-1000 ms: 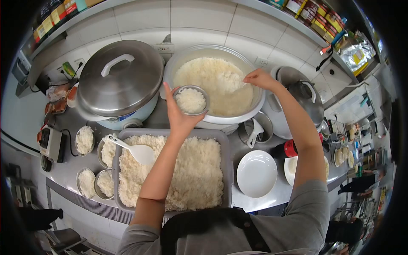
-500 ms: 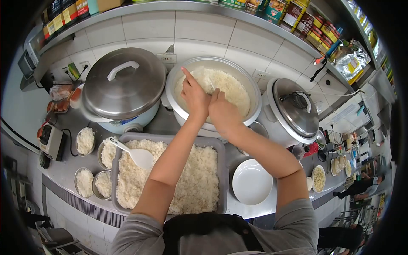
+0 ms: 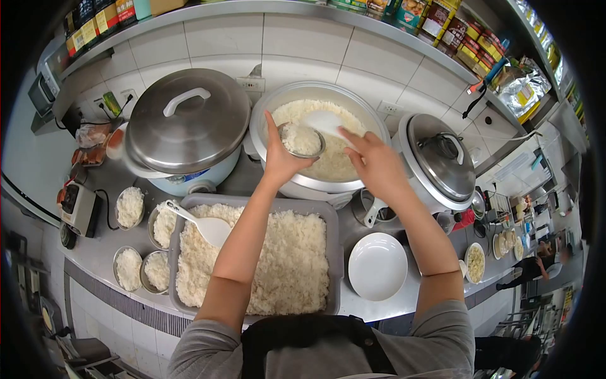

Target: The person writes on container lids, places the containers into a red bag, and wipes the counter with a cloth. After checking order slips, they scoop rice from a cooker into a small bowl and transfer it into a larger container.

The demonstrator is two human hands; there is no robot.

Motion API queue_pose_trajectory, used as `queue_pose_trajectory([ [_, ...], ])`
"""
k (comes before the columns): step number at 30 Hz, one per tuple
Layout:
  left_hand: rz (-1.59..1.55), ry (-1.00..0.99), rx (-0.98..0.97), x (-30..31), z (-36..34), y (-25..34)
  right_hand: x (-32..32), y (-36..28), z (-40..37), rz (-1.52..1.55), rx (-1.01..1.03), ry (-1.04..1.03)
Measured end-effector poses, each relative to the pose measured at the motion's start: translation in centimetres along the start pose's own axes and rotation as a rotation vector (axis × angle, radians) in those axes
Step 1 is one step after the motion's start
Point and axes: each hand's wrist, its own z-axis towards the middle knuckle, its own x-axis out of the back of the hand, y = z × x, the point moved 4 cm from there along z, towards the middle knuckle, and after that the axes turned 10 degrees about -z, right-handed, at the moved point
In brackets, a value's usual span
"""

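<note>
My left hand [image 3: 282, 159] is closed around the side of a small metal bowl [image 3: 320, 150] heaped with white rice [image 3: 299, 137], held over the open rice cooker [image 3: 262, 117]. My right hand [image 3: 377, 163], somewhat blurred, grips a white rice paddle [image 3: 323, 120], whose blade is just beyond the bowl at its upper right. Cooked rice lies in the cooker below both hands. Under my forearms, a grey tray [image 3: 334, 252] is spread with rice, and a second white rice paddle [image 3: 211, 231] rests on it.
Several rice-filled bowls [image 3: 129, 268] stand left of the tray. A lidded cooker [image 3: 189, 120] is at the left, another lidded cooker [image 3: 435, 158] at the right. A white plate [image 3: 377, 266] sits right of the tray. A shelf edge [image 3: 303, 9] runs along the wall above.
My left hand has turned, bringing the rice-filled bowl into clear view. My right hand has moved right, away from the left, with the paddle. A metal container with a white handle is now more visible.
</note>
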Motion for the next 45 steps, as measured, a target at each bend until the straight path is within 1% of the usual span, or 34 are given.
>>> queue_pose_trajectory([
  [1, -0.024, -0.023, 0.001, -0.1, -0.2, -0.2, -0.6, -0.5, -0.3, -0.02, 0.071, 0.017],
  [3, -0.087, -0.062, 0.111, 0.0, -0.2, 0.4, -3.0, -1.4, -1.0, -0.057, 0.213, 0.056],
  [4, -0.118, -0.079, 0.166, 0.0, -0.2, 0.6, -4.0, -1.2, -1.3, -0.075, 0.216, 0.031],
  [6, -0.059, -0.073, 0.066, 0.3, -0.6, 0.8, -5.3, -0.6, -1.5, -0.112, 0.23, -0.02],
  [9, 0.039, -0.059, -0.068, 0.7, -1.3, 1.5, -4.9, 1.2, -0.8, 0.141, 0.233, 0.02],
  [10, 0.069, -0.06, -0.105, 0.7, -1.7, 1.6, -4.9, 1.8, -0.3, 0.28, 0.17, 0.103],
  [12, 0.03, -0.061, -0.119, 0.6, -2.6, 1.4, -5.7, 3.4, 0.4, 0.549, 0.038, 0.262],
  [15, 0.055, -0.053, -0.162, 0.3, -3.8, 0.3, -8.9, 2.8, -0.8, 0.474, -0.135, -0.068],
  [16, 0.078, -0.047, -0.182, 0.3, -4.0, -0.1, -8.8, 1.6, -1.4, 0.422, -0.083, -0.036],
  [18, 0.125, -0.027, -0.129, 0.4, -4.3, -0.1, -8.0, -2.0, -3.2, 0.318, 0.024, 0.019],
  [19, 0.149, -0.016, -0.1, 0.6, -4.5, -0.2, -7.5, -3.2, -3.8, 0.239, 0.009, -0.036],
  [21, 0.184, -0.012, -0.106, 0.9, -4.6, -0.6, -6.2, -4.8, -4.5, 0.079, -0.016, -0.143],
  [25, 0.126, 0.003, -0.074, 0.7, -5.1, -1.3, -4.4, -3.5, -3.4, -0.002, 0.099, -0.074],
  [27, 0.179, 0.015, -0.034, 0.8, -5.3, -0.5, -3.4, -3.1, -2.8, 0.002, 0.133, -0.01],
  [28, 0.208, 0.025, -0.012, 0.9, -5.4, -0.2, -3.9, -3.0, -3.1, -0.014, 0.161, -0.041],
  [30, 0.226, 0.026, -0.04, 0.9, -5.6, -0.2, -5.6, -3.1, -3.7, -0.038, 0.224, -0.1],
  [31, 0.236, 0.029, -0.054, 1.0, -5.6, -0.2, -5.4, -2.4, -3.5, 0.082, 0.185, -0.05],
  [33, 0.242, 0.104, -0.057, 0.9, -5.8, -0.5, -5.1, -0.8, -2.9, 0.322, 0.114, 0.043],
  [36, 0.226, 0.199, -0.076, 0.3, -6.6, -0.5, -7.2, -0.7, -3.5, 0.493, -0.11, -0.154],
  [39, 0.274, 0.267, -0.093, -0.2, -6.8, 0.2, -9.0, -4.1, -5.4, 0.353, 0.058, 0.112],
  [40, 0.301, 0.287, -0.092, -0.4, -7.0, 0.4, -9.4, -3.0, -4.7, 0.389, 0.091, 0.142],
  [43, 0.313, 0.249, -0.104, 0.0, -7.2, -0.2, -5.9, 0.5, -1.3, 0.378, -0.197, -0.049],
  [45, 0.291, 0.234, -0.103, 0.1, -7.3, -0.1, -5.6, 3.0, 1.7, 0.267, -0.214, -0.027],
])
